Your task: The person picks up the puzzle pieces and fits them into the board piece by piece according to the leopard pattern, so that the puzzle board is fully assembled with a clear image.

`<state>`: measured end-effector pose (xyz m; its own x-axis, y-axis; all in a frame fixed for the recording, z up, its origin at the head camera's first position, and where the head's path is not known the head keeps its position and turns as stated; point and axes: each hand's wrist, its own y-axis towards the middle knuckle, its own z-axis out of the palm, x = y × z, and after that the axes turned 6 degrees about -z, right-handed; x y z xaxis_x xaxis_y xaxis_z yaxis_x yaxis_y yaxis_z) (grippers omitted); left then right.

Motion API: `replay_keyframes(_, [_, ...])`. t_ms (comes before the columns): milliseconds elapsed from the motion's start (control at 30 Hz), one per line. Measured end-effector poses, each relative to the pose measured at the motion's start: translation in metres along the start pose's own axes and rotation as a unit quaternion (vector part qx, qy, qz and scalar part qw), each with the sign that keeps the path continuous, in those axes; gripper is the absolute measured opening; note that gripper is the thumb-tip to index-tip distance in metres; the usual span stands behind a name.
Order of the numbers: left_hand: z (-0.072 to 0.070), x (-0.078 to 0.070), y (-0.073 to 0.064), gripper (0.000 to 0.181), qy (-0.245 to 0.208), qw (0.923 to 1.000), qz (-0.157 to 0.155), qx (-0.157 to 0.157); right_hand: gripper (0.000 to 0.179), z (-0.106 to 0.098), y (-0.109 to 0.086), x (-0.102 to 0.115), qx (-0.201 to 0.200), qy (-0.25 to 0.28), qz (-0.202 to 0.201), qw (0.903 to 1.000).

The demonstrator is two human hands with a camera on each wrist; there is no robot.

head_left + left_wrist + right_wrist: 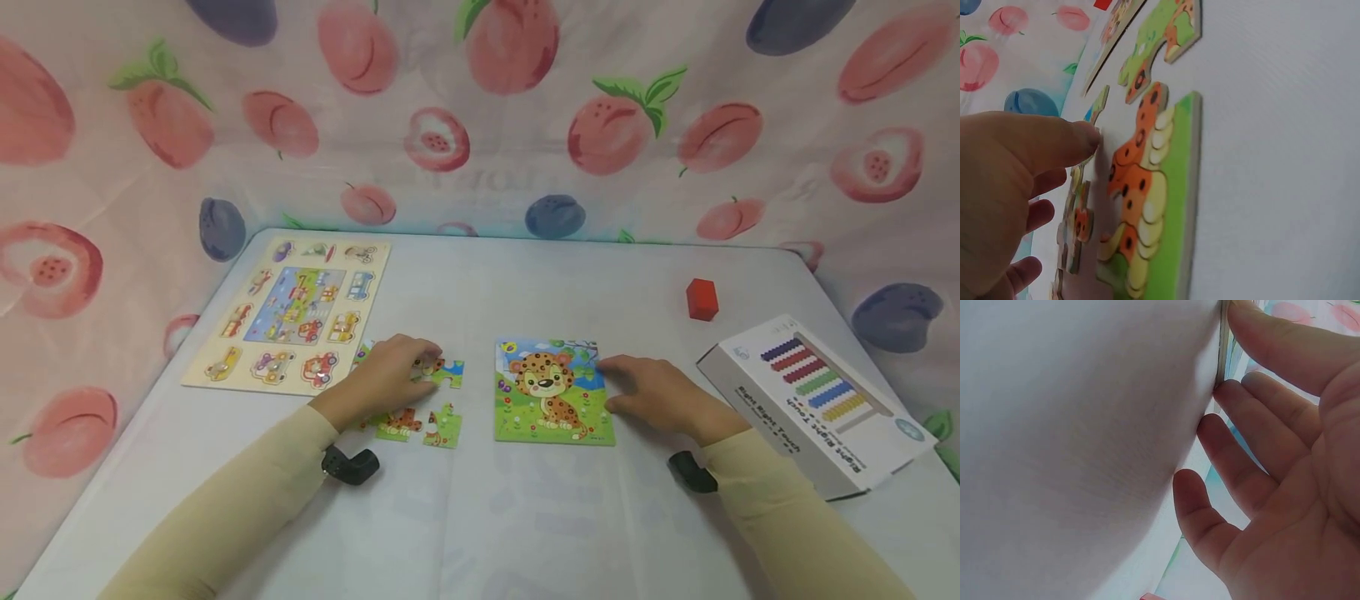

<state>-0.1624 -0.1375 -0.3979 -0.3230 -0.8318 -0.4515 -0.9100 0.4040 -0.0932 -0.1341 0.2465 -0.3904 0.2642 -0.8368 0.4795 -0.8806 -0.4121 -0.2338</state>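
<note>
A square puzzle picture of a cartoon leopard [551,400] lies flat on the table, its pieces fitted together. My right hand [660,396] is at its right side, with thumb and index fingertips touching the edge; in the right wrist view the fingers [1235,469] are loosely spread. To the left lie several loose jigsaw pieces with green and orange spotted parts, among them a bottom-edge piece [397,423] and a corner piece [444,429]. Over these, my left hand [386,371] has its fingers spread downward, the thumb [1072,144] close beside a piece. Part of the pieces is hidden beneath it.
A wooden vehicle peg board [213,329] lies at the back left, close behind the loose pieces. At the right stands a white box [817,408] with coloured rows pictured on it. A red block [702,300] sits behind the box. A fruit-print cloth [495,183] hangs behind the table.
</note>
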Motion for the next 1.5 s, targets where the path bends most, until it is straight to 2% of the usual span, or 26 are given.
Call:
replay_keyframes(100, [0.0008, 0.0023, -0.0015, 0.046, 0.002, 0.9999, 0.012, 0.001, 0.062, -0.0004, 0.0001, -0.0002, 0.000, -0.001, 0.002, 1.0000])
replay_keyframes(333, [0.0022, 0.0029, 0.0011, 0.041, -0.001, 1.0000, 0.010, 0.000, 0.062, 0.0003, -0.0010, 0.0004, -0.001, 0.007, 0.007, 1.0000])
replay_keyframes(600, [0.0033, 0.0018, 0.0017, 0.042, 0.028, 0.9995, 0.016, -0.002, 0.062, -0.0001, -0.0014, 0.0007, -0.004, 0.002, 0.002, 1.0000])
replay_keyframes(1000, [0.0061, 0.0004, 0.0011, 0.037, 0.040, 0.9991, 0.011, -0.012, 0.062, 0.0008, -0.0013, 0.0013, -0.006, 0.000, 0.005, 1.0000])
replay_keyframes(1200, [0.0059, -0.0001, -0.0003, 0.038, 0.032, 0.9994, 0.007, -0.011, 0.062, 0.0010, -0.0009, 0.0019, -0.004, 0.002, 0.007, 1.0000])
replay_keyframes(1500, [0.0030, -0.0065, 0.0001, 0.034, 0.008, 0.9993, 0.026, -0.027, 0.061, 0.0010, -0.0013, 0.0020, -0.007, 0.000, 0.005, 1.0000])
